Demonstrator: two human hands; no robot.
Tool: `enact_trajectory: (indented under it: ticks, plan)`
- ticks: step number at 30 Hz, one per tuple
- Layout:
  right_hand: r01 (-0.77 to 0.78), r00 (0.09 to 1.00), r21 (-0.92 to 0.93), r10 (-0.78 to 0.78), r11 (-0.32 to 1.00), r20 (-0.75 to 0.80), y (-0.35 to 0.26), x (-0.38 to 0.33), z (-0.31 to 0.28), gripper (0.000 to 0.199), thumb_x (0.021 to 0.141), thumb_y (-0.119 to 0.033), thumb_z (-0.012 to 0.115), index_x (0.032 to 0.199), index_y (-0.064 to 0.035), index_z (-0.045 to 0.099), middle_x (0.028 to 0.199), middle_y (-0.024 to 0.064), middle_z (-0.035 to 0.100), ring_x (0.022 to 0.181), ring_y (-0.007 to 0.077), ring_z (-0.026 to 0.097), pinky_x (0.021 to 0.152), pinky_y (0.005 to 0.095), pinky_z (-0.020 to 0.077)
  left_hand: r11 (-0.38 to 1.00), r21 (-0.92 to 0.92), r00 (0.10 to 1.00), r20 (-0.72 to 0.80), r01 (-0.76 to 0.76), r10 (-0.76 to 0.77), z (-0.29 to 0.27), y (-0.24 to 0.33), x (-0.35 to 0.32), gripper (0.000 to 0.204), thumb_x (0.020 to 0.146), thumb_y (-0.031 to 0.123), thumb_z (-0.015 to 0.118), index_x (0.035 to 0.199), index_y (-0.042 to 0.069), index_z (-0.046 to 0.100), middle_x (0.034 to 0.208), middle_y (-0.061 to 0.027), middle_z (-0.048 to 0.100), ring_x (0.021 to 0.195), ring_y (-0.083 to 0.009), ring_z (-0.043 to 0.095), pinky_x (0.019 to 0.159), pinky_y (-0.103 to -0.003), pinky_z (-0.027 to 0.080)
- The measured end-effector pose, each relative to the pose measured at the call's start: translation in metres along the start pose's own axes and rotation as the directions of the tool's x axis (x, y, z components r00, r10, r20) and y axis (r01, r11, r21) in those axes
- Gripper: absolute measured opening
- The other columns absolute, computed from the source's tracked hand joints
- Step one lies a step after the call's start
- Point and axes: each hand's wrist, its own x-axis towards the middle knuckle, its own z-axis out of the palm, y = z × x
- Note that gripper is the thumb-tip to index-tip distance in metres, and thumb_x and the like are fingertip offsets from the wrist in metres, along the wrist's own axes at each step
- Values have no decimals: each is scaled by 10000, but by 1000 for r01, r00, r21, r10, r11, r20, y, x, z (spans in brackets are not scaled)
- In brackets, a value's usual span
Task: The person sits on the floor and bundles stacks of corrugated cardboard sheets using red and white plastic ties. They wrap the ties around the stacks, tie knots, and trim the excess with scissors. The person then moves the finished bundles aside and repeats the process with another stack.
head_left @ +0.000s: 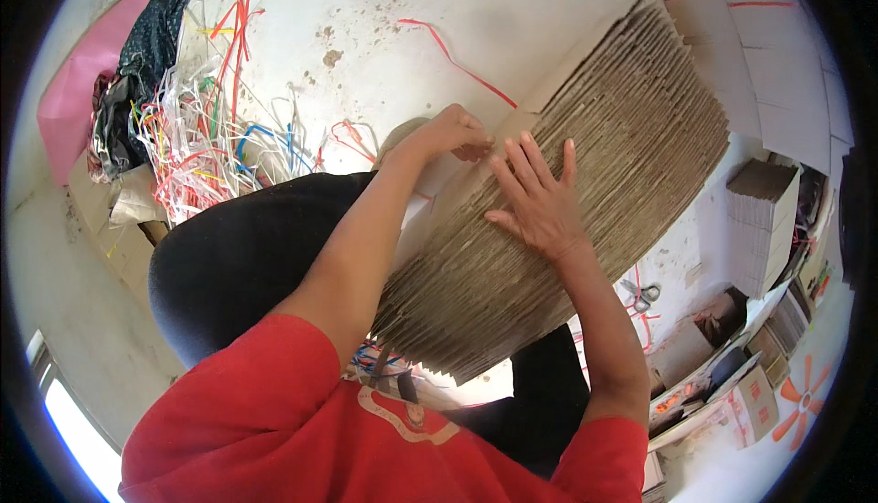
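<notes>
A thick stack of flat brown cardboard sheets (622, 128) stands in front of me, slanting from lower left to upper right with its many edges upward. My right hand (540, 194) lies on these edges, fingers spread and holding nothing. Close by, my left hand (457, 133) is at the stack's left side, its fingers curled together. Whatever it may be pinching is hidden. A thin red strap (453, 59) runs over the pale floor and ends by the stack, just beyond my hands.
At the left lies a tangled heap of white, red and blue straps (197, 151), beside dark cloth (155, 46) and a pink sheet (82, 82). Scissors (644, 296) lie right of the stack. Folded cartons (764, 224) and an orange fan (805, 400) are farther right. My knee (247, 256) borders the stack.
</notes>
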Motion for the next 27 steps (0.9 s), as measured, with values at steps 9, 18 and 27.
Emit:
enact_trajectory:
  ticks: [9, 18, 27]
  plan:
    - [-35, 998, 61, 38, 998, -57, 2, -3, 6, 531, 741, -544, 587, 1062, -122, 545, 1229, 65, 449, 1280, 236, 327, 1056, 635, 123, 934, 190, 539, -842, 302, -3, -15, 5, 78, 452, 652, 379, 776, 830, -3, 612, 830, -167, 656, 816, -329, 640, 702, -402, 500]
    - [-23, 995, 126, 35, 992, -89, -1, 2, 1, 501, 716, -487, 631, 1038, -113, 548, 1169, 63, 478, 1254, 242, 361, 1065, 616, 129, 899, 390, 576, -789, 200, 214, -39, -10, 117, 247, 711, 219, 698, 822, 6, 644, 770, -140, 664, 714, -273, 650, 607, -367, 497]
    - [-32, 993, 137, 47, 990, -107, 1, 1, -2, 518, 733, -477, 624, 1068, -94, 524, 1149, 64, 480, 1252, 229, 356, 1076, 593, 118, 847, -333, 861, -446, -415, 247, 12, 18, 65, 121, 749, 32, 629, 848, -33, 653, 640, -70, 614, 513, -90, 504, 458, -205, 363]
